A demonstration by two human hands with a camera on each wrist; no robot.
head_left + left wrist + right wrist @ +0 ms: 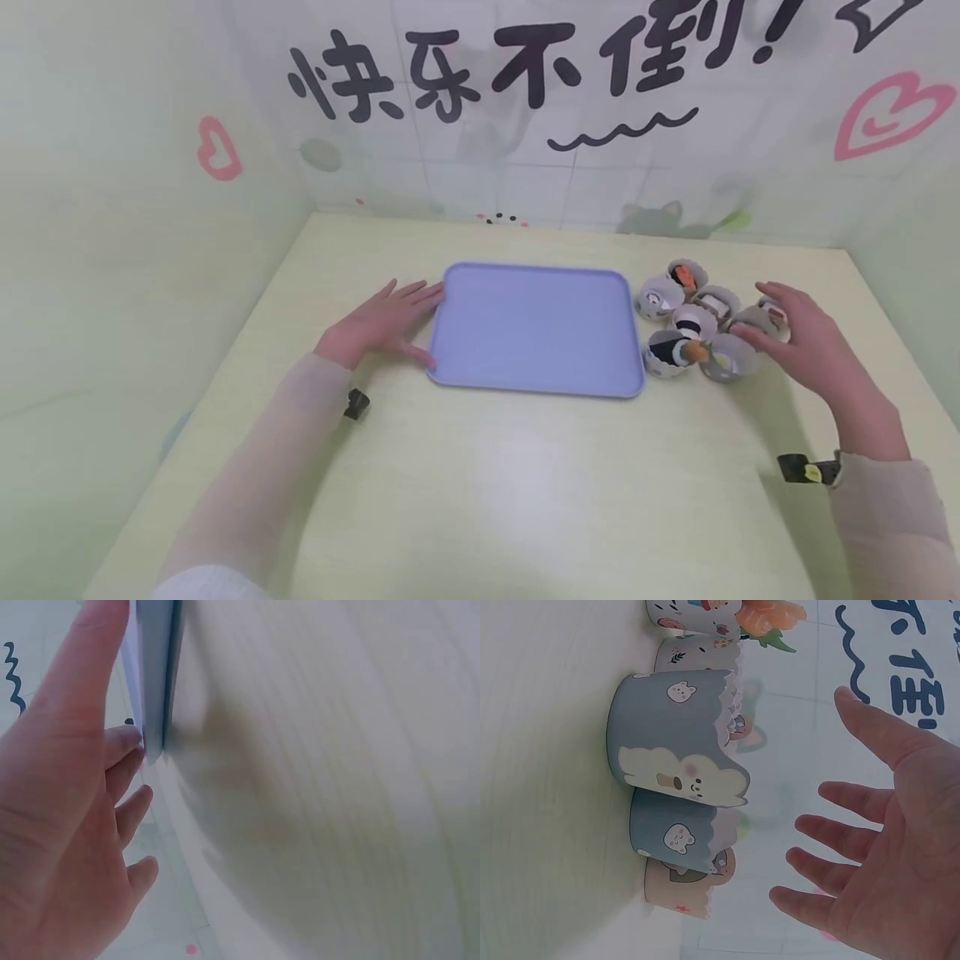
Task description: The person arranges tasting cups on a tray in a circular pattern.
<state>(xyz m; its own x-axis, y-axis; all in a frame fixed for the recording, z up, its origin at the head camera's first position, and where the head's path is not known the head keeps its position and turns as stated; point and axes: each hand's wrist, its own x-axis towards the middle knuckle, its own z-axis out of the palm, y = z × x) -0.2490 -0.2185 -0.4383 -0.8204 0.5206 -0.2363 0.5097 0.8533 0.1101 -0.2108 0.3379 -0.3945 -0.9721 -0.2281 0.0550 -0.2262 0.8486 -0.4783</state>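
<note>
My left hand (382,321) has its fingers spread along the left edge of a flat lavender tray (536,329), fingertips and thumb right at the rim. In the left wrist view, the tray's edge (156,682) runs beside the thumb and fingers. My right hand (813,346) hovers over the right side of a cluster of scalloped paper cups (731,362), fingers apart and nothing held. In the right wrist view a blue-grey cup (667,712) with a cloud and bear print stands closest, the hand beside the cups' open tops.
Small sushi-like pieces sit in the cups, one with an orange top (683,277) and one black and white (686,326). The cups stand close to the tray's right edge. Walls with hearts (219,148) and black lettering (536,62) border the pale wooden table (510,483).
</note>
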